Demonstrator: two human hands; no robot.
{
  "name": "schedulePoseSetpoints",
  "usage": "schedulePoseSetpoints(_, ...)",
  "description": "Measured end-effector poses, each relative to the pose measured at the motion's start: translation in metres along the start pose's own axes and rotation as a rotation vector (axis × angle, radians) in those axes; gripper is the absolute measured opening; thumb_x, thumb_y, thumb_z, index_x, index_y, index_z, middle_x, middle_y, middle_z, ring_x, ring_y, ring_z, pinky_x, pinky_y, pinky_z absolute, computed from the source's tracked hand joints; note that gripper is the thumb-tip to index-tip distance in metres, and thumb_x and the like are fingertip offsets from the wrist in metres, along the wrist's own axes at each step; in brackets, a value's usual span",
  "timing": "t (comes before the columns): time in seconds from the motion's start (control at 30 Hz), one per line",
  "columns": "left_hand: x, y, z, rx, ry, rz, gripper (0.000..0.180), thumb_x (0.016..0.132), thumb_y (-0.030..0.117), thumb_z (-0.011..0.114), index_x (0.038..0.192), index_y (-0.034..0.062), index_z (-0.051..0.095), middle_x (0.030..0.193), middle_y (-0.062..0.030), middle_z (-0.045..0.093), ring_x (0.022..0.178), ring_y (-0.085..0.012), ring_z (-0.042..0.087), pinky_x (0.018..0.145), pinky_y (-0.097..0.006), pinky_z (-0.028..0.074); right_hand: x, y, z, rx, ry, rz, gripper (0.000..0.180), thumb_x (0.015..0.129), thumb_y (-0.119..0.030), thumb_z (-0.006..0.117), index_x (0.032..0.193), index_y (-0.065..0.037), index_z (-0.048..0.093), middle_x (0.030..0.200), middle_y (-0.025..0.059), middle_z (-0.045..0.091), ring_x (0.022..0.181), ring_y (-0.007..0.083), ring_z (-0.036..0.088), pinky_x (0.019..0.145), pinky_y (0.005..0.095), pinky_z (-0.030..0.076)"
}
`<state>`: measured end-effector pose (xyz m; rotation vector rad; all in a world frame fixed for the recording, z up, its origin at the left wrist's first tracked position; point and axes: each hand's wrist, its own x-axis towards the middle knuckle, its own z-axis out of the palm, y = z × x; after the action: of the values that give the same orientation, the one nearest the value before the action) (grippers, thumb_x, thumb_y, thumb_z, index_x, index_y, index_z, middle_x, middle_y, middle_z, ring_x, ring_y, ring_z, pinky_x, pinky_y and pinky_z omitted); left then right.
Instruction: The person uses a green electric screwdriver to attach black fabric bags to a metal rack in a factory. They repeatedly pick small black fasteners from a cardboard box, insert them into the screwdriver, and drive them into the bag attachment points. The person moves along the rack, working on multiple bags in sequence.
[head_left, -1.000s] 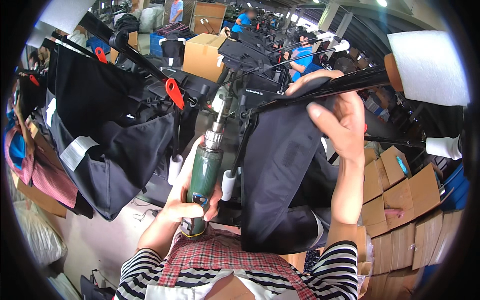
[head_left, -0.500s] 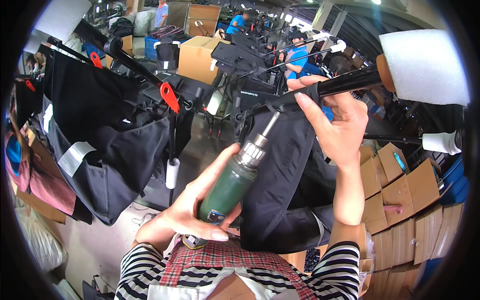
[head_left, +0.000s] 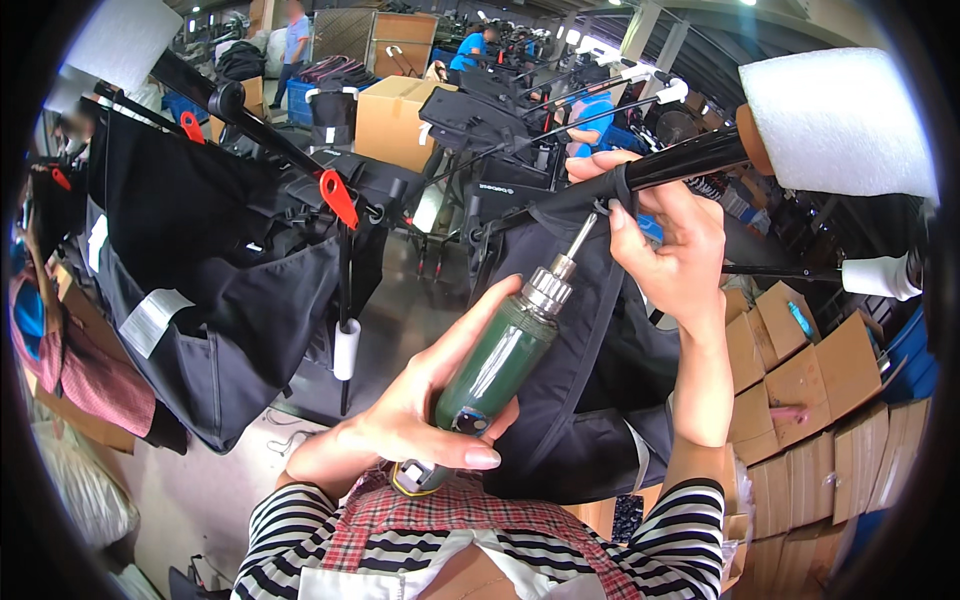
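Observation:
My left hand (head_left: 405,410) is wrapped round a green electric screwdriver (head_left: 497,365), its bit slanting up and to the right. The bit's tip is beside my right thumb, close to the black fabric; whether it touches a screw is too small to tell. My right hand (head_left: 685,240) is closed on the fabric edge around a black tube (head_left: 695,160), thumb on the near side and fingers partly hidden behind. Below the tube hangs the black fabric seat (head_left: 560,360). A white foam sleeve (head_left: 835,125) covers the tube's right end.
On the left stands another black fabric frame (head_left: 240,300) with red levers (head_left: 338,200). Open cardboard boxes (head_left: 810,370) are stacked at the right. A large carton (head_left: 405,120) and several folded frames lie ahead, where people in blue work. Someone in pink (head_left: 90,350) is at the far left.
The screwdriver in my left hand has moved right, its tip now nearer my right thumb. My right hand has shifted slightly left, still holding the fabric at the tube.

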<state>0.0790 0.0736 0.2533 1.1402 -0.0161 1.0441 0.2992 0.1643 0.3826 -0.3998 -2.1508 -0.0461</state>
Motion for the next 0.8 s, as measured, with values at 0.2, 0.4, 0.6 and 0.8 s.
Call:
schedulePoseSetpoints(0.2, 0.001, -0.005, 0.020, -0.026, 0.024, -0.010, 0.114, 0.079, -0.019, 0.063, 0.161, 0.0174, -0.006, 0.115, -0.0051, 0.056, 0.069, -0.0102, 0.057, 0.055, -0.024, 0.046, -0.005, 0.000, 0.005, -0.066, 0.026, -0.007, 0.037, 0.085, 0.008, 0.058, 0.122, 0.007, 0.059, 0.111, 0.0174, 0.073, 0.103, 0.0254, 0.072, 0.089, 0.0329, 0.056)
schedulePoseSetpoints(0.4, 0.005, -0.011, 0.034, -0.237, 0.028, -0.022, 0.114, 0.081, -0.013, 0.065, 0.161, 0.0208, -0.008, 0.092, -0.0095, 0.057, 0.060, -0.0131, 0.057, 0.053, -0.026, 0.047, -0.006, -0.003, 0.001, -0.072, -0.039, 0.010, 0.042, 0.085, 0.014, 0.050, 0.126, 0.011, 0.055, 0.116, 0.0216, 0.071, 0.109, 0.0257, 0.070, 0.097, 0.0327, 0.053)
schedulePoseSetpoints(0.6, 0.009, -0.026, 0.014, -0.160, -0.099, 0.012, 0.122, 0.074, -0.004, 0.073, 0.160, 0.0188, -0.010, 0.095, -0.0141, 0.058, 0.058, -0.0156, 0.057, 0.052, -0.027, 0.047, -0.014, 0.001, -0.011, -0.071, -0.003, 0.009, 0.039, 0.086, 0.003, 0.061, 0.125, 0.003, 0.061, 0.116, 0.0117, 0.072, 0.108, 0.0256, 0.071, 0.092, 0.0338, 0.056)
schedulePoseSetpoints(0.8, -0.013, -0.050, -0.005, -0.033, -0.224, -0.190, 0.143, 0.055, -0.002, 0.090, 0.160, 0.0112, -0.005, 0.115, -0.0200, 0.060, 0.060, -0.0164, 0.058, 0.053, -0.029, 0.046, -0.081, 0.015, -0.066, 0.022, 0.013, 0.371, 0.036, 0.094, -0.011, 0.067, 0.127, 0.000, 0.059, 0.114, 0.0119, 0.072, 0.106, 0.0207, 0.069, 0.095, 0.0329, 0.053)
